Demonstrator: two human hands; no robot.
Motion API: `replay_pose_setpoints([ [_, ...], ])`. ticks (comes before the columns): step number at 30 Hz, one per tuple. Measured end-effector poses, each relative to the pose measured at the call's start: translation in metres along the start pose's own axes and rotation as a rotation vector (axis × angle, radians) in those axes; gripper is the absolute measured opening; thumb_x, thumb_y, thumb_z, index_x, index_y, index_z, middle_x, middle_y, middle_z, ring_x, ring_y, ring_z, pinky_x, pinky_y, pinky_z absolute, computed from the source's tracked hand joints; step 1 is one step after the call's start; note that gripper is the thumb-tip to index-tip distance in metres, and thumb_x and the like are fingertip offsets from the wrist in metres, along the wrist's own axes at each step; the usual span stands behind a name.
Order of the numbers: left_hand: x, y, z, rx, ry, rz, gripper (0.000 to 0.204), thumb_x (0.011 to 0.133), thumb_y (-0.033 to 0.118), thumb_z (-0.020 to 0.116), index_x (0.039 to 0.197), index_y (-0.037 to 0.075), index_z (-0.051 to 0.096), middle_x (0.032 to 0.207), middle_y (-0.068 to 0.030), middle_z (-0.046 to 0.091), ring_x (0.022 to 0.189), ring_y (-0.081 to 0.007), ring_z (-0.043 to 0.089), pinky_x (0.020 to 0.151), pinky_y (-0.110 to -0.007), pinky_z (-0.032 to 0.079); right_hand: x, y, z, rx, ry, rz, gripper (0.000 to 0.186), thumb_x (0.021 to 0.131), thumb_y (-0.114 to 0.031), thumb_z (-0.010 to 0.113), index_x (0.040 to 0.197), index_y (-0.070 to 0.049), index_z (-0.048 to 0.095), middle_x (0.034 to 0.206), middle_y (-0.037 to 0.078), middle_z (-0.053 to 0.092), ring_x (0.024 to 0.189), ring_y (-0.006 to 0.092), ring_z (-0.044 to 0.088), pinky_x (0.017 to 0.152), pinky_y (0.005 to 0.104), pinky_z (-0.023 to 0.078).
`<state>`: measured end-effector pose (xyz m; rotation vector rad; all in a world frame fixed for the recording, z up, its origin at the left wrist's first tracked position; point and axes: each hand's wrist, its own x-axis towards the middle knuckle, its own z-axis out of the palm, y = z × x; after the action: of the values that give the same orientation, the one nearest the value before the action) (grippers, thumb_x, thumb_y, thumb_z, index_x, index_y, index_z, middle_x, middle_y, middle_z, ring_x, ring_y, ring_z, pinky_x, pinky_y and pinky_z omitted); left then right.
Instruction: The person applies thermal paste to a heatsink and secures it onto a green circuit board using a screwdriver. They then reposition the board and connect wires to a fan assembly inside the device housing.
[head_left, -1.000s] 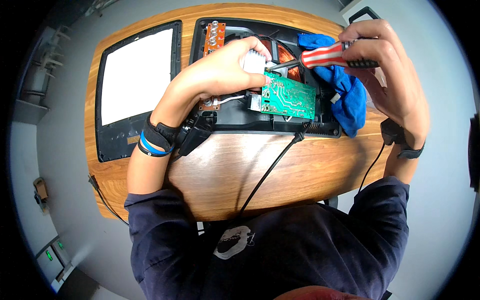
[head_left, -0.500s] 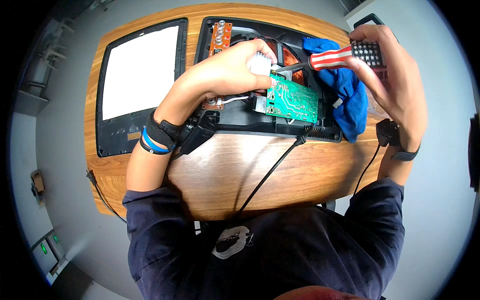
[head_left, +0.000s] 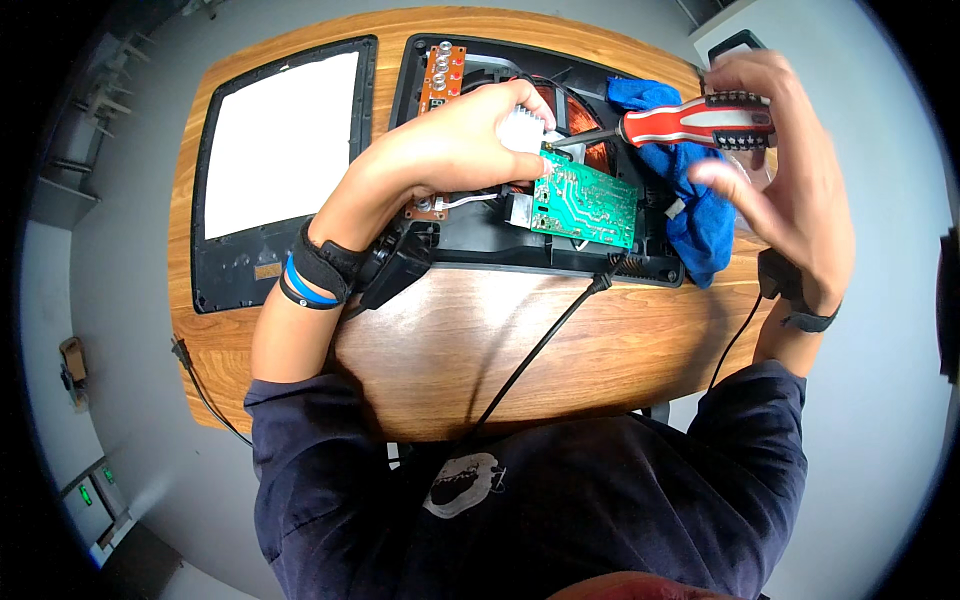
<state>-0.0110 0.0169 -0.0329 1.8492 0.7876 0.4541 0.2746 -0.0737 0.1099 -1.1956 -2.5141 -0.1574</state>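
Nearest lies the bare front stretch of the wood-grain bench [head_left: 450, 360], crossed by a thick black power cord [head_left: 535, 355] that slants up to the front rim of a shallow black plastic casing [head_left: 475, 245]. At the bench's left edge hangs a thin black lead with a two-pin plug [head_left: 182, 352]. Over the casing's near half, a green rectangular circuit board [head_left: 590, 205] sits tilted, its soldered face showing. The left hand [head_left: 465, 130] grasps the silver finned metal heat sink [head_left: 522, 130] at the board's upper left corner, thumb against that corner. A screwdriver with a red, white and black handle [head_left: 690, 122] points leftward, its tip at the board's top edge beside the heat sink. The right hand [head_left: 795, 195] is loosened around the handle's butt end, thumb lifted clear; how firmly the fingers touch, I cannot tell. Beneath the handle, a crumpled blue cloth [head_left: 705, 235] drapes over the casing's right side. Farther back are a round copper-wire coil [head_left: 590, 115] and, left, a narrow orange circuit strip [head_left: 443, 70].
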Motion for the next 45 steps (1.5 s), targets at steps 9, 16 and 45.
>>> replay_pose_setpoints([
  [9,0.0,0.002,0.0,-0.006,-0.006,-0.006,0.04,0.099,0.012,0.083,0.134,0.005,0.064,0.104,-0.0077,0.076,0.092,-0.015,0.078,0.08,-0.031,0.062,-0.008,0.002,-0.006,-0.021,-0.073,0.17,0.047,0.092,-0.019,0.089,0.13,-0.003,0.066,0.134,0.014,0.071,0.121,0.029,0.074,0.094,0.0405,0.066],
  [16,-0.001,0.001,0.0,0.017,0.008,0.008,0.04,0.099,0.012,0.083,0.134,0.005,0.065,0.105,-0.0073,0.075,0.093,-0.0148,0.077,0.081,-0.032,0.061,-0.005,0.014,-0.003,0.078,-0.074,0.076,0.047,0.095,-0.027,0.087,0.129,-0.002,0.065,0.129,0.014,0.072,0.119,0.0279,0.075,0.094,0.0395,0.065],
  [45,-0.002,0.005,0.0,0.08,0.018,0.025,0.042,0.096,0.014,0.084,0.134,0.007,0.066,0.105,-0.0074,0.074,0.094,-0.0156,0.075,0.083,-0.032,0.06,-0.007,0.004,0.004,-0.172,-0.074,0.25,0.039,0.097,-0.008,0.083,0.13,-0.004,0.064,0.126,0.017,0.068,0.114,0.0302,0.072,0.093,0.0412,0.067],
])
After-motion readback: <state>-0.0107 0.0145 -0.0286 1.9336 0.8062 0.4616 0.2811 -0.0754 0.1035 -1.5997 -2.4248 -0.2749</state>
